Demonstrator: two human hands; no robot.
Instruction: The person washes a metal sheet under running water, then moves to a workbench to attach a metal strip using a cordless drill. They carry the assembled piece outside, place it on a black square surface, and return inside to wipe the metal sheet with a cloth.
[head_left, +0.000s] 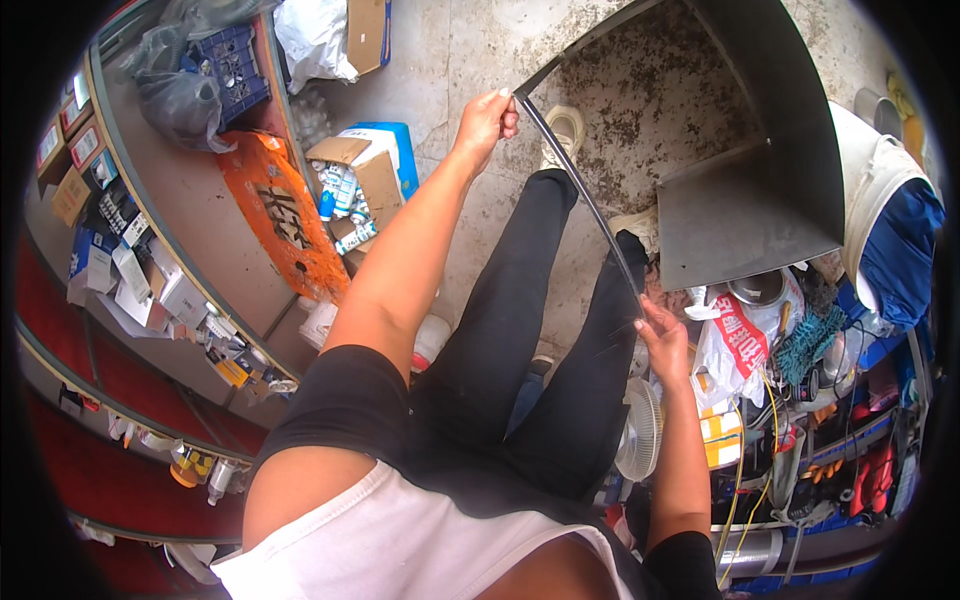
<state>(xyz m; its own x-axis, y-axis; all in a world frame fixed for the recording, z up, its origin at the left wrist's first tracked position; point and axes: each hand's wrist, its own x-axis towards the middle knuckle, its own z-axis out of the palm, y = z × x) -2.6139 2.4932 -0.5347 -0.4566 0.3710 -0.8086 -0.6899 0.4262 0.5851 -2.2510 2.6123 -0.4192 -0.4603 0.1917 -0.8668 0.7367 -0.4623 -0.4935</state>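
The metal sheet (750, 130) stands in the upper right of the frame, a large dark grey panel bent into an angular shape, with its thin near edge running as a dark line from upper centre down toward the middle right. The left hand (487, 118), reaching up in the upper centre, has its fingers (508, 112) closed around the top of that edge. The right hand (665, 335), at the middle right, pinches the lower end of the same edge between thumb and fingers (648, 312). The sheet rises above a stained concrete floor (480, 50) and the person's dark trousers (520, 320) fill the centre below it.

At the left of the frame a curved shelf (150, 190) carries small boxes and packets, and an orange board (282, 215) leans beside an open cardboard box (360, 180) of tubes. At the lower right lie a white fan (640, 430), a white plastic bag with red print (735, 345), yellow cables (770, 410) and a clutter of tools. A white bucket (880, 190) draped with blue cloth stands at the right edge.
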